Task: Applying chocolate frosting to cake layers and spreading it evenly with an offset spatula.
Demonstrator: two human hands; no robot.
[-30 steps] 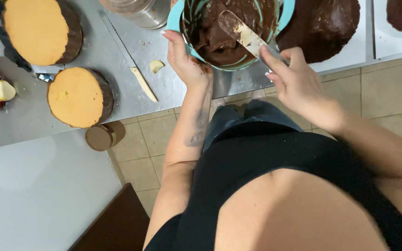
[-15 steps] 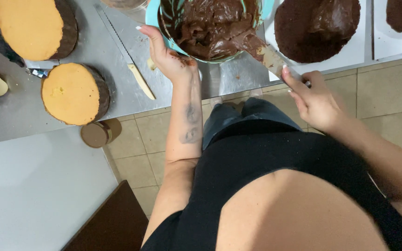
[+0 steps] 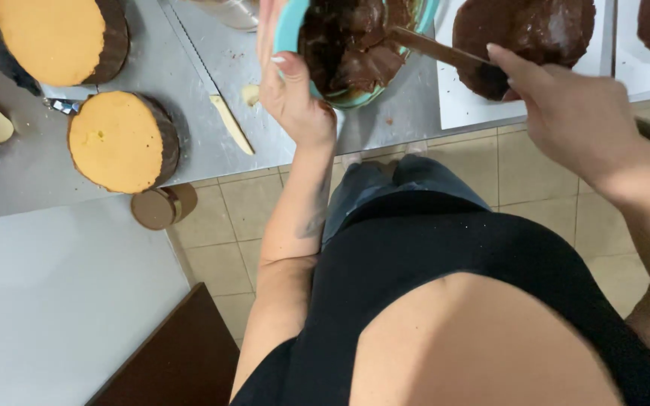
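My left hand (image 3: 291,90) fingers clamped on teal bowl (image 3: 293,26) rim, bowl tilted above steel table (image 3: 189,83). My right hand (image 3: 573,120) fingers wrapped round spatula (image 3: 434,49), blade in chocolate cream (image 3: 351,45). Frosted cake (image 3: 528,34) just beside.

Two round yellow sponge cakes with dark brown sides are set on the grey steel counter (image 3: 31,177), the larger cake (image 3: 58,37) behind the smaller cake (image 3: 118,141). A long serrated knife with a cream handle (image 3: 212,101) is laid just right of them. Two chocolate-coated cake discs (image 3: 536,34) are seen on white boards (image 3: 460,113). A round brown stool (image 3: 161,207) is seen on the beige tiled floor (image 3: 242,218).
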